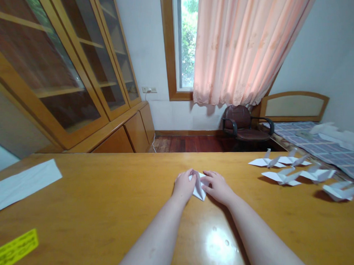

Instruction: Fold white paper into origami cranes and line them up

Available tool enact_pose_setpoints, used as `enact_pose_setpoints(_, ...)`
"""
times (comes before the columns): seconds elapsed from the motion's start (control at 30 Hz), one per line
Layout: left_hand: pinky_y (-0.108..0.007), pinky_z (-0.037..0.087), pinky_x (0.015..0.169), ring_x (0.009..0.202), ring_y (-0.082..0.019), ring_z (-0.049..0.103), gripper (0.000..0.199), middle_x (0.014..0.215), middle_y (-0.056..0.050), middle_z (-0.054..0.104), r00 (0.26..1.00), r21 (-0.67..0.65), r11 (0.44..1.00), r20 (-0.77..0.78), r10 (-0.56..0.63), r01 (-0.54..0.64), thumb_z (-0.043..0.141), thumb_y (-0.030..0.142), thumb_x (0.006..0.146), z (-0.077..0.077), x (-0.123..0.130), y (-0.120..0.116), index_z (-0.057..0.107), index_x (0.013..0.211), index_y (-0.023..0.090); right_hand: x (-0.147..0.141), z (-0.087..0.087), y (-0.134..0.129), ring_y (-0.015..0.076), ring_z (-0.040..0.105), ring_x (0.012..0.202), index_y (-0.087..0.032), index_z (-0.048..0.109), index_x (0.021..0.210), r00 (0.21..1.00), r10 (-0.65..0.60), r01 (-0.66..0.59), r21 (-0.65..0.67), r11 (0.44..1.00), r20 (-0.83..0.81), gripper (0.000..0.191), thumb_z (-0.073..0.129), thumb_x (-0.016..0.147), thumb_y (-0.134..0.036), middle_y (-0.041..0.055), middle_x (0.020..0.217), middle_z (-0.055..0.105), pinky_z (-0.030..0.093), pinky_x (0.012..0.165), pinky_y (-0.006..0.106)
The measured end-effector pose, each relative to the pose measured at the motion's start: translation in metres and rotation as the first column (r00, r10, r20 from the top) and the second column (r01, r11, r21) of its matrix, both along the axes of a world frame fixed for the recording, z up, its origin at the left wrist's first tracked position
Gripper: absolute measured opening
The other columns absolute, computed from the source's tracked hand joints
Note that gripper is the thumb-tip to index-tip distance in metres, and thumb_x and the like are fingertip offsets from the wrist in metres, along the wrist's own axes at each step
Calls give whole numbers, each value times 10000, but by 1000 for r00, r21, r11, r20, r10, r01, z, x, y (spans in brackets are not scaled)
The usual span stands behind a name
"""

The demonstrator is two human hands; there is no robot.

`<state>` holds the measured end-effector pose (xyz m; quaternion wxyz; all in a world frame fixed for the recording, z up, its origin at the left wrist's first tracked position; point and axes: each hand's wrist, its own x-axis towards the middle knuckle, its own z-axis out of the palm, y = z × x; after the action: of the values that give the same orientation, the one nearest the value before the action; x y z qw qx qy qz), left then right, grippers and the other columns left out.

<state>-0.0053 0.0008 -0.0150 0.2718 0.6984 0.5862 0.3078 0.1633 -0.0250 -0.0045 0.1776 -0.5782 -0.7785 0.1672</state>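
Head view.

Item: folded white paper (199, 191), one piece, on the wooden table (110, 213) straight in front of me, a creased flap standing up along its middle, a point toward me.

Item: my left hand (183, 185), at the paper's left side, fingers drawn in narrow and holding the paper near the raised flap.

Item: my right hand (217, 186), at the paper's right side, fingers bent and touching it; whether they pinch or only press, I cannot tell.

Item: folded paper birds (281, 178), five, white, grouped to the right of my right hand, well apart from it; the nearest stands toward the table's right edge.

Item: white sheet (26, 184), one, lying flat at the far left.

Item: yellow label (16, 251), dark writing, too unclear to read, near left.

Beyond the table: brown armchair (247, 123), bed (318, 138), pink curtain (243, 43), glass-doored cabinet (114, 115).
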Motion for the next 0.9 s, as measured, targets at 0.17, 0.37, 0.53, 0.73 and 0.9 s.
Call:
enact_pose_setpoints(0.17,-357,310,1000,1138,-228,471,417,1224,-78,559,987,24,999,-157,-18,22,481,329,804,2,1,-4,535,1199,208,0,0,-1,260,379,1190,-285,624,1084,999,23,-23,8,1000,26,342,562,751,-339,60,1303,466,242,999,426)
enact_pose_setpoints(0.37,-422,215,1056,1214,-251,384,500,1317,-63,477,943,46,991,-315,-103,123,521,337,765,1,2,-8,479,1252,231,0,-3,3,217,463,1096,-256,637,1055,1000,9,-8,48,999,-25,305,480,794,-259,52,1161,571,304,960,352)
enact_pose_setpoints(0.53,-464,118,1083,1292,-257,283,552,1410,-52,357,907,-9,983,-383,-174,185,481,378,792,-1,2,-9,387,1322,255,8,-12,11,215,537,1020,-183,613,1075,943,-249,270,67,960,-222,379,326,876,-328,88,1079,626,372,913,356)
enact_pose_setpoints(0.73,-493,100,1083,1319,-268,240,544,1433,-52,314,891,-18,976,-406,-204,215,448,397,812,-4,2,-9,365,1333,266,9,-12,10,218,503,1111,-191,587,1131,960,-124,177,201,963,-251,372,463,819,-349,85,1179,584,352,978,371)
enact_pose_setpoints(0.9,-469,129,1080,1314,-269,249,550,1428,-88,316,896,14,986,-420,-144,165,477,396,796,-6,3,-9,389,1316,242,-2,-4,0,219,449,1186,-250,587,1148,988,135,-133,35,991,-70,365,462,834,-387,62,1241,554,282,1015,412)
